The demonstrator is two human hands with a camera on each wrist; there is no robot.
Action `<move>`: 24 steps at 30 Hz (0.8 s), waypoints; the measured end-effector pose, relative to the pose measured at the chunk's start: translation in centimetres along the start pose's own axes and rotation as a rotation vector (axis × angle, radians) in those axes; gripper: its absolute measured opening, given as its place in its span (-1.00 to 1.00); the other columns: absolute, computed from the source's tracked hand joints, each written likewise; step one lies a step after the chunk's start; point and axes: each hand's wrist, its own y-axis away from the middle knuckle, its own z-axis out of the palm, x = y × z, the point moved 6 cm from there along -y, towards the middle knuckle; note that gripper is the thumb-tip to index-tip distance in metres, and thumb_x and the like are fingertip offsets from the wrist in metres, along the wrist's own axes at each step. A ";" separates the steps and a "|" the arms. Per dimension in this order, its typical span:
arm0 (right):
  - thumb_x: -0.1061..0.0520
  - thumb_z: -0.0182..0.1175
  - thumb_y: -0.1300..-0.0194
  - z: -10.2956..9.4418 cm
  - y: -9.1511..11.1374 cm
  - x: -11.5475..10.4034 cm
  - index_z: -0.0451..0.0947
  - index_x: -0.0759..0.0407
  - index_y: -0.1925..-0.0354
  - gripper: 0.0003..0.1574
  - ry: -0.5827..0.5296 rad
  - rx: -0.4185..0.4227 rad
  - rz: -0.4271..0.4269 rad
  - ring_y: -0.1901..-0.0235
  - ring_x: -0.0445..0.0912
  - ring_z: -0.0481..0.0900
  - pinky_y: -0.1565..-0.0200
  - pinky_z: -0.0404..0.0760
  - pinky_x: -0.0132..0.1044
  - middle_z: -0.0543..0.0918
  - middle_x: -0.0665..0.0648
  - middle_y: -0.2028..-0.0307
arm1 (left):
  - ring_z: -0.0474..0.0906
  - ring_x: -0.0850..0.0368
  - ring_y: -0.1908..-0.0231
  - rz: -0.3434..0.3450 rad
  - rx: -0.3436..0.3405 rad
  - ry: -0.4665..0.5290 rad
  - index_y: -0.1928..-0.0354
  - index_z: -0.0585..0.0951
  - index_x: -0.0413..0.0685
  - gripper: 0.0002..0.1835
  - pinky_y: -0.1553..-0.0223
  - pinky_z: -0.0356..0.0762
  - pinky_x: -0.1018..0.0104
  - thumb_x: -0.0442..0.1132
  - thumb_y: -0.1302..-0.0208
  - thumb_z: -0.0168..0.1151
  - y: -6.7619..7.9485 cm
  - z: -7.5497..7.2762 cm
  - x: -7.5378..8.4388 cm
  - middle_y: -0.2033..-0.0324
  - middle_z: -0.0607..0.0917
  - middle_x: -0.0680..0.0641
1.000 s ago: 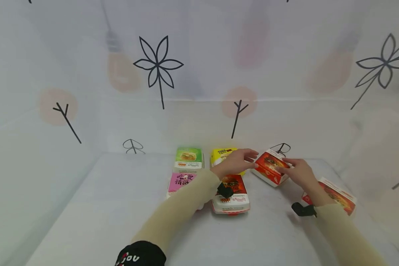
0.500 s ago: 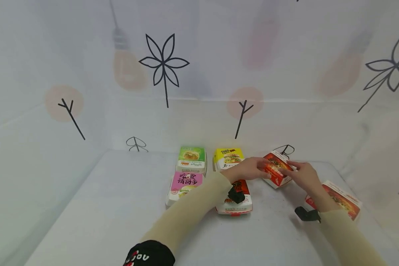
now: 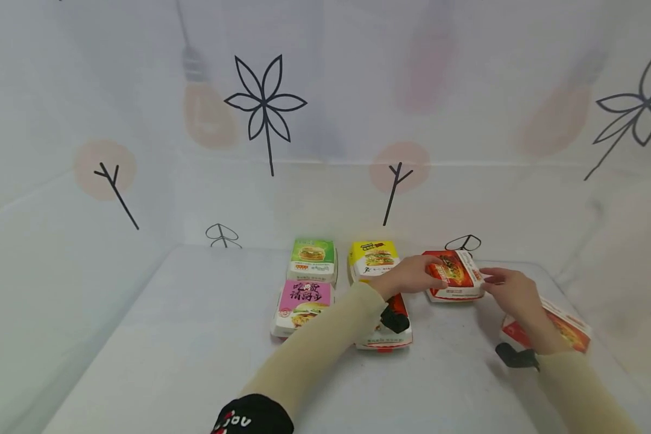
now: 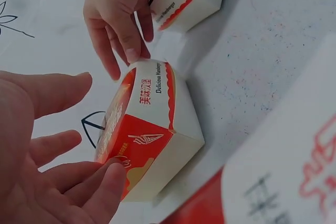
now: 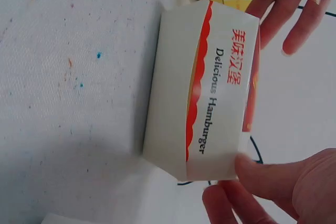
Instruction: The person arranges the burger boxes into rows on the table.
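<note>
A red-topped white hamburger box [image 3: 456, 272] stands at the back right of the table, both hands at its ends. My left hand [image 3: 412, 274] is at its left end. In the left wrist view the lowest fingertips meet the box's red side [image 4: 147, 140], while the other fingers spread above. At the right end, my right hand [image 3: 515, 295] has its thumb on the lid corner, seen in the right wrist view, with loosely bent fingers [image 5: 218, 203] beyond that end. The white front [image 5: 220, 93] reads "Delicious Hamburger".
To the left stand green [image 3: 311, 259] and pink [image 3: 304, 304] boxes, one behind the other. A yellow box [image 3: 373, 256] stands behind another red-and-white box [image 3: 382, 343], partly covered by my left arm. One more red box [image 3: 566, 331] lies under my right wrist. Patterned cloth [image 3: 325, 199] hangs behind.
The hamburger box has turned from a slant to nearly square with the table, its white front facing me. My right hand has shifted from its near side to its right end; the left hand stays beside it.
</note>
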 end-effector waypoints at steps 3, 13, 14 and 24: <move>0.09 0.24 -0.38 -0.1 -0.1 0.3 0.36 0.43 -0.30 -0.33 -0.013 0.001 0.010 -0.03 0.37 0.43 0.14 0.56 0.11 0.53 0.52 -0.07 | 0.36 0.26 -0.26 -0.009 0.007 0.009 -0.37 0.46 0.23 -0.40 -0.25 0.36 0.28 0.06 -0.30 0.34 0.2 -0.2 0.0 -0.30 0.48 0.14; 0.01 0.32 -0.31 -1.0 -0.4 0.7 0.48 0.39 -0.23 -0.34 0.017 -0.055 -0.041 0.00 0.35 0.42 0.15 0.46 0.11 0.65 0.44 0.03 | 0.41 0.24 -0.20 -0.029 0.032 -0.071 -0.35 0.47 0.24 -0.41 -0.21 0.39 0.30 0.02 -0.28 0.37 0.2 -0.2 0.0 -0.26 0.52 0.13; 0.00 0.34 -0.29 -1.1 -0.4 0.6 0.48 0.40 -0.23 -0.31 0.020 -0.065 -0.051 -0.02 0.36 0.42 0.12 0.45 0.15 0.66 0.43 0.03 | 0.41 0.25 -0.20 -0.031 0.032 -0.069 -0.35 0.47 0.24 -0.40 -0.21 0.39 0.30 0.01 -0.28 0.37 0.1 -0.2 0.0 -0.26 0.52 0.14; -0.16 0.45 -0.14 -0.5 -1.8 0.2 0.19 0.31 -0.44 0.12 0.092 -0.179 -0.149 -0.18 0.55 0.25 -0.02 0.38 0.45 0.24 0.63 -0.29 | 0.40 0.26 -0.22 -0.044 0.045 -0.045 -0.35 0.47 0.29 -0.38 -0.21 0.40 0.29 -0.02 -0.25 0.40 -0.2 0.1 -0.5 -0.26 0.52 0.17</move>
